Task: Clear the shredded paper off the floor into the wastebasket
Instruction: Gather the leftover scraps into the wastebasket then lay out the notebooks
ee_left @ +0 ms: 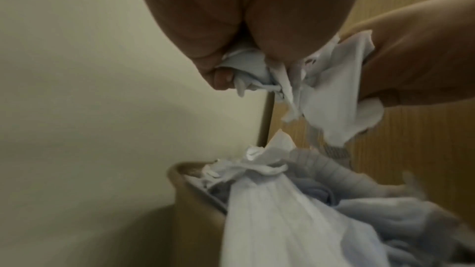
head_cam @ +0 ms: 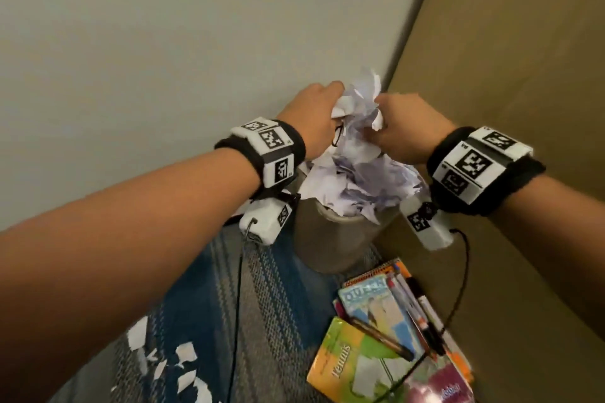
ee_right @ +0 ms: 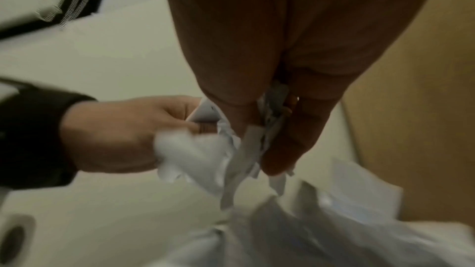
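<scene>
A round grey wastebasket (head_cam: 330,239) stands in the corner, heaped above its rim (ee_left: 180,178) with torn white paper (head_cam: 360,183). Just above it, my left hand (head_cam: 314,114) and right hand (head_cam: 406,127) together grip a bunch of shredded paper (head_cam: 357,105) between them. In the left wrist view my curled fingers (ee_left: 218,80) hold crumpled scraps (ee_left: 331,92). The right wrist view shows my right fingers (ee_right: 282,145) pinching paper strips (ee_right: 244,159), with the left hand (ee_right: 115,133) beside them. More white scraps (head_cam: 170,357) lie on the rug at the lower left.
A blue and grey striped rug (head_cam: 248,298) covers the floor. Books, a spiral notebook and pens (head_cam: 393,327) lie on the floor right of the basket. A pale wall (head_cam: 163,42) is behind it and a wooden panel (head_cam: 523,75) on the right.
</scene>
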Available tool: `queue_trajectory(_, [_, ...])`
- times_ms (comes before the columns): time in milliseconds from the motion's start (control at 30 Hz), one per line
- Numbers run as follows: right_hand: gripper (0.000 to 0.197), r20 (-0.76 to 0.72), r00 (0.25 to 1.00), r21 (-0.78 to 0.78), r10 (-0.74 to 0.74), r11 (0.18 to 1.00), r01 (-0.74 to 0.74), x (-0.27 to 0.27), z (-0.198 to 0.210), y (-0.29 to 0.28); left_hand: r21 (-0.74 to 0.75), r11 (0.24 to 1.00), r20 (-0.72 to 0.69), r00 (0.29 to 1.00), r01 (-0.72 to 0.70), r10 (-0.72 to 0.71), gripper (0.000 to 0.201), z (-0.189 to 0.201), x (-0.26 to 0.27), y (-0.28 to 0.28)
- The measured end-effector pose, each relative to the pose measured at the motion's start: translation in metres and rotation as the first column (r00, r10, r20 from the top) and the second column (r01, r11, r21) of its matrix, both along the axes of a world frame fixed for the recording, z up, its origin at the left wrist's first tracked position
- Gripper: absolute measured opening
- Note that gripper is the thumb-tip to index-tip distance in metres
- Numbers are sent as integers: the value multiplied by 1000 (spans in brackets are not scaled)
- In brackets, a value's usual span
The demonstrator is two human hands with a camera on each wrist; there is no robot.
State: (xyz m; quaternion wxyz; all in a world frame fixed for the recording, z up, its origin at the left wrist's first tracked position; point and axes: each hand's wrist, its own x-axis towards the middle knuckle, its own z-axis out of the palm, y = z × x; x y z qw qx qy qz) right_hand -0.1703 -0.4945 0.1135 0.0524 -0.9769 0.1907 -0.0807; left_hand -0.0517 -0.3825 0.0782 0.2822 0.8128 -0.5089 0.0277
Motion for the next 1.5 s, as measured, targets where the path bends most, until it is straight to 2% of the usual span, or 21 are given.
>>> queue_trajectory(33, [23,-51,999,-18,-19,1000,18,0,-8,-13,40,999,-1,1000,5,-5,33,-5,-2,-17])
queue_trajectory(100, [25,-241,970,-65,-20,998,4,3,-32,-26,195,981,34,999,0,-7,40,-22,-9,-41])
queue_trajectory(167, [35,-383,924,-82,-4,996,-30,8,-65,-31,421,906,145,989,-35,-29,51,-47,-14,-50])
queue_trajectory(233, [43,-477,879,-106,2,993,-60,9,-92,-33,573,816,209,976,-72,-60,62,-71,-16,-53])
queue_trajectory(300, [47,-559,829,-120,30,986,-117,10,-109,-32,641,763,239,967,-85,-93,68,-82,-19,-51])
queue_trajectory(400, [48,-556,828,-98,68,984,-147,17,-111,-39,672,739,225,963,-45,-146,60,-75,-16,-57])
queue_trajectory(500, [45,-486,871,-67,62,992,-108,22,-101,-52,632,775,155,982,-14,-109,54,-57,-10,-64])
queue_trajectory(633, [24,-335,942,11,1,1000,3,20,-74,-63,553,833,72,996,-3,-44,48,-37,-6,-70])
queue_trajectory(767, [32,-292,957,98,1,995,29,11,-41,-67,465,885,7,1000,20,-26,51,-23,-4,-70])
queue_trajectory(867, [49,-295,955,162,-39,983,90,4,-20,-68,417,908,-24,999,36,-28,62,-12,-5,-66])
queue_trajectory(1033, [77,-258,965,171,-51,980,97,1,10,-68,373,925,-50,997,75,-61,80,7,-2,-52])
queue_trajectory(1067, [79,-229,972,182,-51,979,95,0,15,-68,365,928,-54,997,74,-58,83,12,0,-49])
queue_trajectory(1133, [71,-170,984,204,-56,975,90,-1,23,-67,333,941,-58,997,66,-49,84,20,4,-42])
queue_trajectory(1200, [55,-119,991,186,-58,979,79,0,26,-68,292,954,-74,996,63,-44,77,26,9,-36])
queue_trajectory(1267, [38,-86,995,153,-60,985,73,0,27,-67,231,971,-96,994,70,-48,58,28,15,-31])
queue_trajectory(1333, [31,-44,997,125,-66,990,71,0,23,-64,132,989,-117,992,61,-46,33,28,19,-27])
queue_trajectory(1400, [29,18,998,113,-61,992,59,-1,15,-58,55,998,-117,993,21,-14,22,24,21,-22])
queue_trajectory(1433, [32,35,998,116,-58,992,53,-2,8,-55,44,999,-105,994,12,-7,24,18,19,-17])
queue_trajectory(1467, [43,30,997,132,-65,989,60,-4,-1,-52,51,998,-83,996,23,-19,35,10,18,-12])
queue_trajectory(1500, [57,6,997,162,-81,984,79,-6,-11,-50,83,995,-63,997,47,-42,56,-1,16,-7])
